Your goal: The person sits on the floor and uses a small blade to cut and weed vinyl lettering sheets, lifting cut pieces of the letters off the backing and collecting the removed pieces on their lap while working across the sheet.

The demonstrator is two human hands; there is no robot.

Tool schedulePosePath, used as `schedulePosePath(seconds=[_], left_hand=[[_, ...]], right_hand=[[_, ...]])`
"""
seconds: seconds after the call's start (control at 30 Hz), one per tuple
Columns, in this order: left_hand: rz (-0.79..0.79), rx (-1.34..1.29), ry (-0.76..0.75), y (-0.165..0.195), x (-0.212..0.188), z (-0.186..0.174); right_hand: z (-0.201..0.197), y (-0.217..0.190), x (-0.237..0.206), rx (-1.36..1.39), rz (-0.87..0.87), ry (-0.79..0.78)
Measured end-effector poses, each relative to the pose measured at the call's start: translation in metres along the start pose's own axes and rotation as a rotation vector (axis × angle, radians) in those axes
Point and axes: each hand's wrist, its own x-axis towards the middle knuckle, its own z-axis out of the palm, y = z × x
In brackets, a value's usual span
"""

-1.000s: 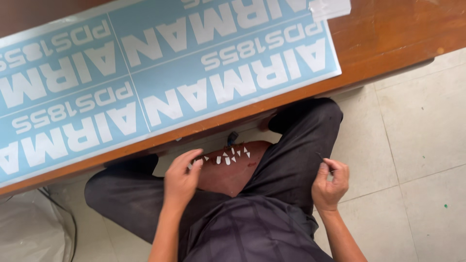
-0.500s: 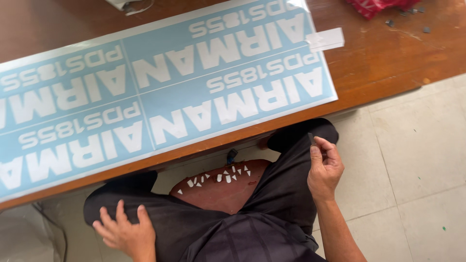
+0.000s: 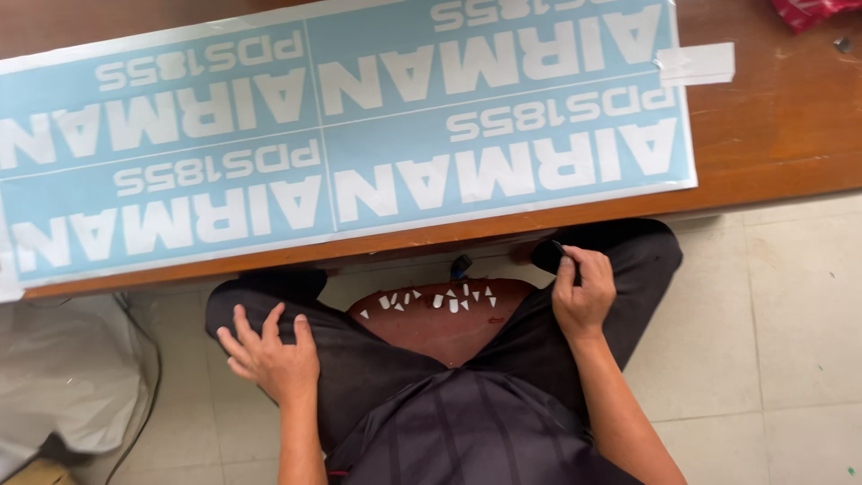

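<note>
A long pale blue vinyl sheet [image 3: 341, 135] with white cut lettering lies flat on a brown wooden table [image 3: 781, 135]. I sit at the table's near edge in dark trousers. My left hand [image 3: 269, 355] rests open on my left thigh, fingers spread, holding nothing. My right hand [image 3: 582, 292] is raised over my right knee, just below the table edge, pinching a small thin dark tool between thumb and fingers. Between my legs shows a reddish-brown stool seat [image 3: 444, 319] with several small white vinyl scraps stuck along its far edge.
A small white strip of tape or paper [image 3: 696, 63] lies at the sheet's right end. Something red [image 3: 804, 11] sits at the table's far right corner. A crumpled pale plastic bag [image 3: 67, 377] lies on the tiled floor at left.
My left hand left the scraps on the stool and dropped onto my left thigh, fingers opened. My right hand rose from beside my knee toward the table edge, still pinching the tool.
</note>
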Motion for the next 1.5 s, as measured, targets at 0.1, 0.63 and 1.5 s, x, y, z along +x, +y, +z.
schedulePosePath(seconds=[0.1,0.63,1.5], left_hand=[[0.013,-0.027,-0.011,0.001,-0.004,0.009],[0.034,-0.069,-0.068,-0.013,-0.015,0.022],[0.736,-0.924,0.010,0.256,0.130,-0.042]], right_hand=[[-0.003,0.005,0.004,-0.002,0.016,0.039],[-0.015,0.020,-0.010,0.078,0.138,0.102],[-0.003,-0.018,0.179,0.763,0.080,0.147]])
